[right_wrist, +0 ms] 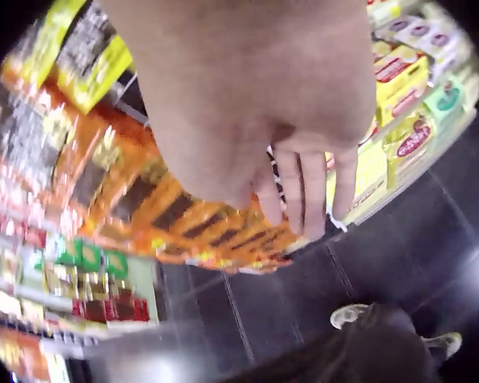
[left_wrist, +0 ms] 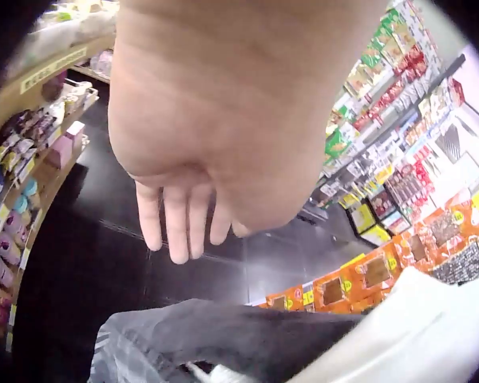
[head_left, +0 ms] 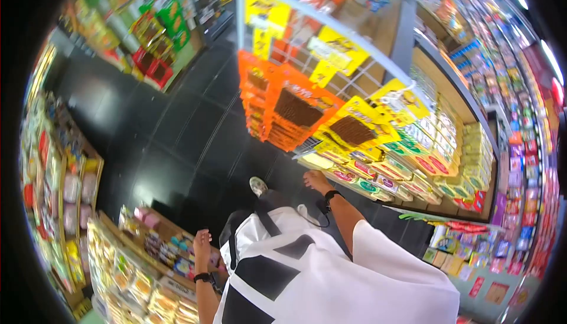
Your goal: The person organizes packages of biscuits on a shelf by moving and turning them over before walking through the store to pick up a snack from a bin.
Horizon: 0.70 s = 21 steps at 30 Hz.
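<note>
My left hand point(head_left: 202, 241) hangs at my side near a low shelf of packets point(head_left: 168, 241). In the left wrist view its fingers point(left_wrist: 176, 219) point down loosely, and nothing is in them. The right hand point(head_left: 317, 180) is out beside the display stand, nearest to boxed goods point(head_left: 369, 173) on its lower shelf. Relaxed fingers point(right_wrist: 313, 191) overlap the shelf edge in the right wrist view, with no item held. Orange packets point(head_left: 295, 108) and yellow packets point(head_left: 354, 126) hang on the wire rack point(head_left: 357, 82) ahead of that hand.
Dark tiled floor point(head_left: 171, 111) runs between the displays, with my shoe point(head_left: 257, 186) on it. Shelves of wrapped goods point(head_left: 62, 194) line the left side. Green and red packets point(head_left: 159, 35) hang at the far left, and a tall stocked wall point(head_left: 520, 147) stands on the right.
</note>
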Each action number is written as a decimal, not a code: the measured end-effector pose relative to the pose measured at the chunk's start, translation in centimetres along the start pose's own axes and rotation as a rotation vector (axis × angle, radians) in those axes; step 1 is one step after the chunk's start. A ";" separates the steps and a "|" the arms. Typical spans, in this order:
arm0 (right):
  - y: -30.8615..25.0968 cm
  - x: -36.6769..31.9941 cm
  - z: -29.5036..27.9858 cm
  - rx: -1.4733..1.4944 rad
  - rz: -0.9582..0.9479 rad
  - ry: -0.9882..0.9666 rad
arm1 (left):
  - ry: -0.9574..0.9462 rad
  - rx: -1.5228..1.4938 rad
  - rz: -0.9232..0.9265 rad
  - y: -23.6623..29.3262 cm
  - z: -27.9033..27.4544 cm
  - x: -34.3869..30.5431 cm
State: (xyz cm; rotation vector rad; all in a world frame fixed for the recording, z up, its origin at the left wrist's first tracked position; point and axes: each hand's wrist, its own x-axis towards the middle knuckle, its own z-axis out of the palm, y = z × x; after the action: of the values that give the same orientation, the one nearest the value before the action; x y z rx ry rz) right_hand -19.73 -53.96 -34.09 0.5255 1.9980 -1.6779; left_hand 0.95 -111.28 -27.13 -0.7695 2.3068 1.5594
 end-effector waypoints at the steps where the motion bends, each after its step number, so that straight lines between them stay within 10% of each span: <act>1: -0.7 0.0 -1.5 0.188 -0.009 0.123 | -0.062 0.032 -0.016 0.3 -0.4 1.0; 3: 3.5 3.0 -6.4 -0.794 -0.618 0.878 | -0.159 0.111 -0.033 2.1 -1.1 2.5; 4: 0.7 1.3 -8.6 -0.598 -0.238 0.834 | -0.190 0.184 0.002 2.5 -1.5 2.8; 6: -2.3 -0.5 -10.8 -0.248 -0.314 1.036 | -0.255 0.335 0.067 3.0 -2.7 2.4; 21: -5.6 2.8 -14.4 0.143 -0.121 0.841 | -0.318 0.509 0.107 -1.3 -12.2 -6.1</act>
State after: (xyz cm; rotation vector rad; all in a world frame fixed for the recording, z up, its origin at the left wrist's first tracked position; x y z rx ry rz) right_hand -26.82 -40.81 -29.31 1.3645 2.5001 -1.8624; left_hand 7.73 -121.06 -20.41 -0.2537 2.3673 0.9653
